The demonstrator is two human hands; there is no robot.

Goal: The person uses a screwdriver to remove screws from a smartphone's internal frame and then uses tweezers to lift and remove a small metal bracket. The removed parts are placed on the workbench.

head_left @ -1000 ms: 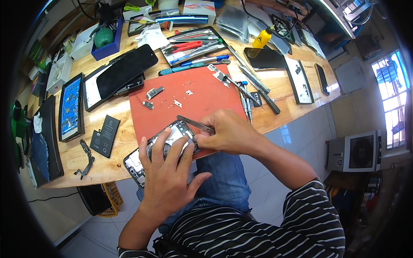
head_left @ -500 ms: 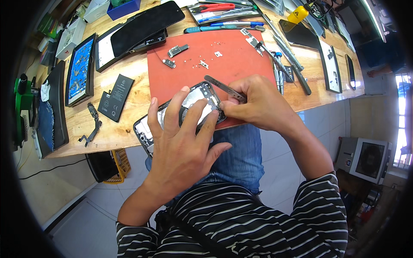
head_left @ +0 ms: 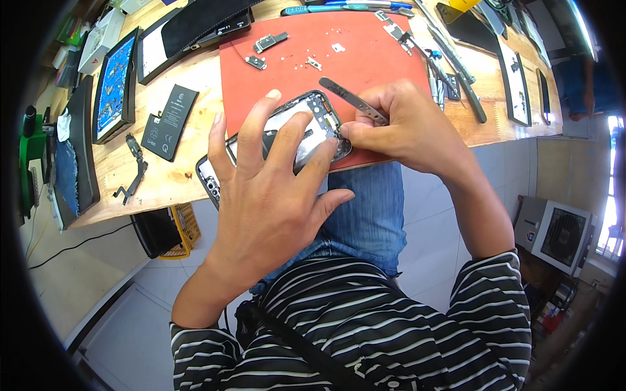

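An opened phone housing (head_left: 319, 127) with a silvery inside lies tilted at the front edge of the red mat (head_left: 244, 98). My left hand (head_left: 267, 192) spreads over it, fingers apart and fingertips on or just above its inside. My right hand (head_left: 407, 133) pinches a pair of metal tweezers (head_left: 349, 99), whose rounded end points up and left. The thumb and fingers meet at the housing's right end, near my left index fingertip. The working tips are hidden there, and I cannot make out what they touch.
A black phone battery (head_left: 175, 120) and a dark flex cable (head_left: 135, 166) lie left on the wood. Small modules (head_left: 270, 42), a metal bracket (head_left: 314, 63) and tiny screws dot the mat. A framed blue tray (head_left: 116, 91) sits far left; several long tools (head_left: 453, 65) lie right.
The view has tipped, so the table and its things sit higher in the picture. Both hands keep nearly the same pose at the housing, and the tweezers remain in my right hand.
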